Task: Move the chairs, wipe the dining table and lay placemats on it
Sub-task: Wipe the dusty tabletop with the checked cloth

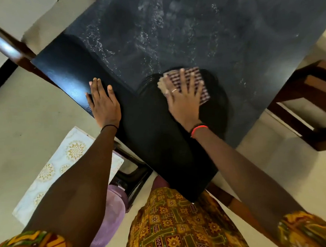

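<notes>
A person is standing at one corner of the dark worktop (172, 37). The left grip (103, 103) is lying flat on the worktop close to its left edge. Its fingers are straight and it is holding nothing. The right grip (183, 101) is pressing down on a checked cloth (204, 93). Its fingers are spread wide and flat on top of the cloth, not curled round it. The cloth is lying on the worktop, near the edge closest to the person.

White wet marks (150, 35) are showing on the far part of the worktop. The part near the two grips is looking darker and smooth.

A wooden chair (308, 100) is standing on the right, just beside the worktop. Part of another chair (7, 46) is showing at the top left.

A pale placemat (53, 167) with gold flowers is lying low on the left, under the left arm and off the worktop. I cannot tell what it is lying on. A purple slipper (110, 216) is showing on the floor below it.
</notes>
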